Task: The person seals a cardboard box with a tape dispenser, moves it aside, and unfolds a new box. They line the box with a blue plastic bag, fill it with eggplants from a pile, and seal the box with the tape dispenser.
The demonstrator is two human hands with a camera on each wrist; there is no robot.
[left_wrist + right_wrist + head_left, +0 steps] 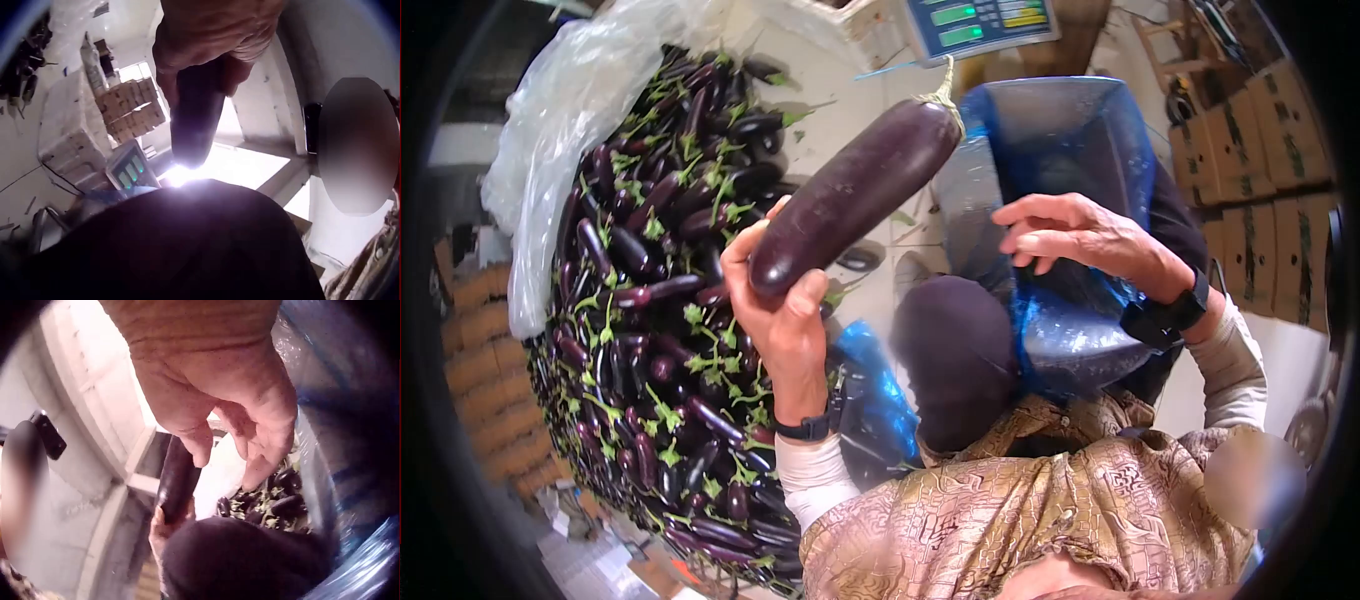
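Note:
A large dark purple eggplant (855, 185) is gripped at its rounded end by my left hand (785, 325), and its green stem points up and away to the right. In the left wrist view the eggplant (197, 119) sits between the thumb and fingers. Over the blue plastic bag (1135, 130) hovers my right hand (1090, 240), its fingers loosely bent around nothing. The right wrist view has this right hand (219, 387) above and nearer than the held eggplant (178, 475). Part of the bag is hidden under the right forearm.
To the left lies a big heap of eggplants (640, 270), edged by clear plastic sheeting (550, 150). A digital scale (990, 25) with green displays stands at the far side. Cardboard boxes (1250, 150) are stacked at right. The person's dark-clad knee (955, 350) is between the hands.

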